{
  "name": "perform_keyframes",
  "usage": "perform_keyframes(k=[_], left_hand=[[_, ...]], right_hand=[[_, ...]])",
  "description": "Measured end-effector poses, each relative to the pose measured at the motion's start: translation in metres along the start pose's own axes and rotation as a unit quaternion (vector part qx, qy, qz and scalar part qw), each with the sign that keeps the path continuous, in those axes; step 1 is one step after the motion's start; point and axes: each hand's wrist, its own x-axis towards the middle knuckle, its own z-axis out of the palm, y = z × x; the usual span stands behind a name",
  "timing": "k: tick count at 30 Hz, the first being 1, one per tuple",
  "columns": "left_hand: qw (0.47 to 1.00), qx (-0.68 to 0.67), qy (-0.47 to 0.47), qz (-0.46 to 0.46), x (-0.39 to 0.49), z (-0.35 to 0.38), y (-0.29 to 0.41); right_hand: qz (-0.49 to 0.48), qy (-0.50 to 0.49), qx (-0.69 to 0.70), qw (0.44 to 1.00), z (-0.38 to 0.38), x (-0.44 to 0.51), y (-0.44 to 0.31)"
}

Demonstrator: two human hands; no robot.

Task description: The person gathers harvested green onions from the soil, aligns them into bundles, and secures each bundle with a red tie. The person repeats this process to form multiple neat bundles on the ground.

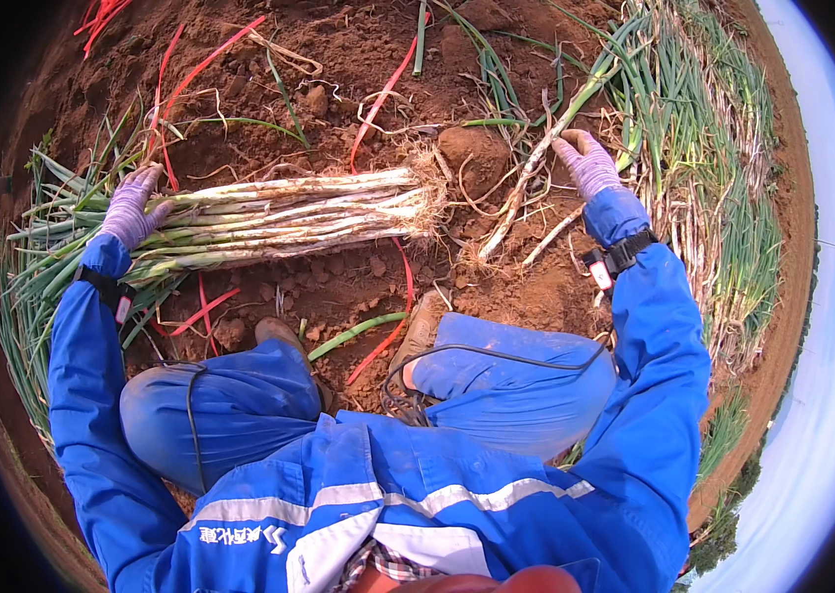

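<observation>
A bundle of long green onions [291, 215] lies across the soil before me, its roots to the right and green leaves to the left. My left hand [134, 204], in a purple knit glove, rests on the leafy end with the thumb spread from the fingers. To the right, my gloved right hand [586, 159] has its fingertips on the stem of a single green onion [529, 178]; its thumb is hidden. That onion slants, roots toward me and leaves toward the far right pile.
A long pile of green onions [684, 170] stretches along the right. Red plastic straps [386, 93] lie on the soil, some passing beneath the bundle. Soil clods [473, 156] and a loose leaf piece [354, 335] lie nearby. A black cable [499, 354] crosses my legs.
</observation>
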Motion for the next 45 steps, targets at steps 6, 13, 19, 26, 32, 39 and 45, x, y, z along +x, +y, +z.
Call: perform_keyframes(k=[6,13,19,26,32,39,45], left_hand=[[0.954,-0.278,0.107,0.045,-0.051,-0.079,0.050],[0.919,-0.383,0.008,0.098,-0.124,-0.172,0.160],[0.919,-0.382,-0.027,0.091,-0.121,-0.205,0.214],[0.963,-0.202,-0.068,0.167,-0.098,-0.197,0.253],[0.957,-0.220,-0.124,0.144,-0.090,-0.187,0.269],[0.955,-0.200,-0.186,0.115,-0.094,-0.196,0.287],[0.953,-0.219,-0.128,0.164,-0.112,-0.190,0.293]], right_hand=[[0.332,-0.015,0.051,0.942,0.024,-0.053,0.168],[0.255,0.077,-0.027,0.963,0.119,-0.093,0.173],[0.250,-0.055,-0.042,0.966,0.165,-0.108,0.113],[0.285,-0.012,0.026,0.958,0.121,-0.133,0.092],[0.261,0.341,-0.073,0.900,0.013,-0.169,0.231],[0.355,0.297,0.083,0.883,0.041,-0.177,0.311],[0.297,0.107,0.158,0.936,-0.037,-0.187,0.204]])
